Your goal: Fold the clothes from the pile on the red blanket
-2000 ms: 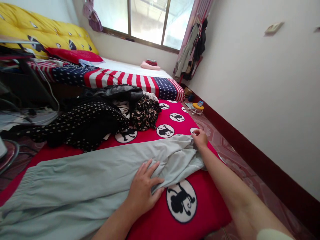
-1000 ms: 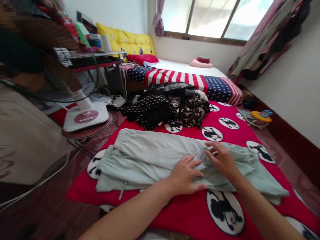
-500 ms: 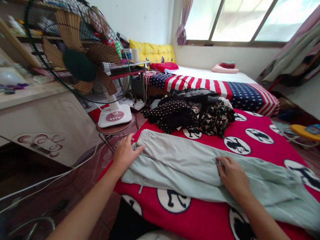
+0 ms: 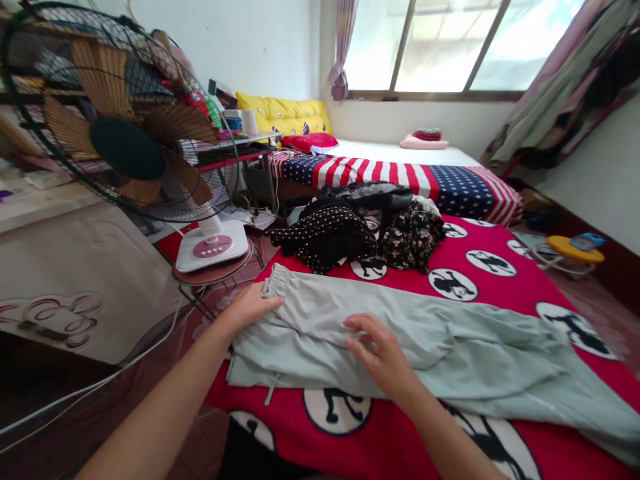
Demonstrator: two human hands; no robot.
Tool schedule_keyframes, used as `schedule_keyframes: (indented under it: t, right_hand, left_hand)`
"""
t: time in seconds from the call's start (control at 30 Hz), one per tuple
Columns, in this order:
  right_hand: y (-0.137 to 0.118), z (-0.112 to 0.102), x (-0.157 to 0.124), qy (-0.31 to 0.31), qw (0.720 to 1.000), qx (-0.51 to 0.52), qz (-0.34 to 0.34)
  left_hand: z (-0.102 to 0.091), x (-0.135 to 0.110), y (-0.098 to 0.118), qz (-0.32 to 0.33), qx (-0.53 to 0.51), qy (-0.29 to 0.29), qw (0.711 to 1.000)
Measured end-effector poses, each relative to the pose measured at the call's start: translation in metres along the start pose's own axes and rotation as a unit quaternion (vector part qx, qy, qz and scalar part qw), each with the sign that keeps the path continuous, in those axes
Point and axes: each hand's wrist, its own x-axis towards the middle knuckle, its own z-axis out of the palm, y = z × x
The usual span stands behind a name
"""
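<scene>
Because the pale green trousers [image 4: 425,340] lie lengthwise across the red cover [image 4: 390,427], waist end to your left and leg ends to your right, both your hands can reach them at once.

Item: your left hand [image 4: 250,305], at the waistband [image 4: 277,280]; thumb laid over the cloth, fingers largely hidden past its edge. Whether they pinch the fabric cannot be told; the placement probably steadies that end.

Item: your right hand [image 4: 377,350], over the cloth between waist and legs; thumb and forefinger curved apart, no fabric seen between them. Contact is unclear; the loose curl suggests light handling.

Item: drawstring [image 4: 271,389], lying out from the near edge onto the red cover.

Surface: red cover, printed with white discs bearing dark figures; at its far side, a heap of dark clothes [image 4: 325,227], its place presumably keeping it off the trousers.

Room: on your left, a fan [image 4: 127,147] on a round stool [image 4: 220,272], likely for height. Beyond, a bed [image 4: 375,175] with stars-and-stripes edging, a red pillow [image 4: 310,141] and a yellow cushion [image 4: 285,113], below a window [image 4: 440,47]. On your right, hanging clothes [image 4: 560,100] and a low yellow stool [image 4: 573,250].
</scene>
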Motion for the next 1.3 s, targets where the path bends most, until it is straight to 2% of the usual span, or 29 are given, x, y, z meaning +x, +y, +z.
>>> schedule_keyframes:
  t: [0.13,0.27,0.37,0.43,0.5,0.6,0.77,0.83,0.9,1.03,1.2,1.27,1.3]
  right_hand:
    - [-0.015,0.022,0.004,-0.03,0.99,0.121,0.073]
    - [-0.027,0.033,0.008,-0.049,0.954,0.267,0.131]
    - [-0.03,0.032,0.009,0.005,0.932,0.346,0.109]
    - [-0.028,0.027,0.01,0.074,0.921,0.369,0.1]
    - [-0.024,0.018,0.011,0.137,0.903,0.388,0.123]
    - [-0.016,-0.002,0.012,0.194,0.884,0.394,0.159]
    - [-0.004,-0.053,0.005,0.271,0.885,0.344,0.158]
    - [0.001,-0.079,-0.002,0.304,0.886,0.315,0.155]
    - [0.008,-0.105,-0.012,0.329,0.886,0.289,0.15]
    - [0.027,-0.153,-0.036,0.384,0.873,0.256,0.158]
    - [0.057,-0.201,-0.065,0.472,0.823,0.245,0.2]
    - [0.071,-0.217,-0.078,0.485,0.816,0.218,0.224]
    - [0.078,-0.226,-0.084,0.48,0.822,0.194,0.238]
  left_hand:
    - [-0.005,-0.016,0.035,0.056,-0.132,-0.051,0.988]
    - [0.006,-0.032,0.073,0.079,-0.229,-0.09,0.966]
    - [0.027,-0.041,0.094,0.077,-0.337,-0.179,0.921]
    - [0.044,-0.045,0.105,0.068,-0.394,-0.226,0.888]
    - [0.059,-0.049,0.117,0.079,-0.413,-0.255,0.871]
    - [0.073,-0.055,0.135,0.122,-0.412,-0.234,0.872]
    - [0.084,-0.055,0.156,0.192,-0.36,-0.051,0.912]
    - [0.094,-0.049,0.16,0.23,-0.316,-0.017,0.92]
    - [0.111,-0.042,0.163,0.288,-0.279,-0.02,0.916]
    - [0.155,-0.036,0.177,0.408,-0.228,-0.06,0.882]
    - [0.205,-0.039,0.205,0.46,-0.103,-0.11,0.875]
    - [0.222,-0.041,0.215,0.476,-0.04,-0.125,0.87]
    - [0.23,-0.042,0.219,0.483,-0.01,-0.13,0.866]
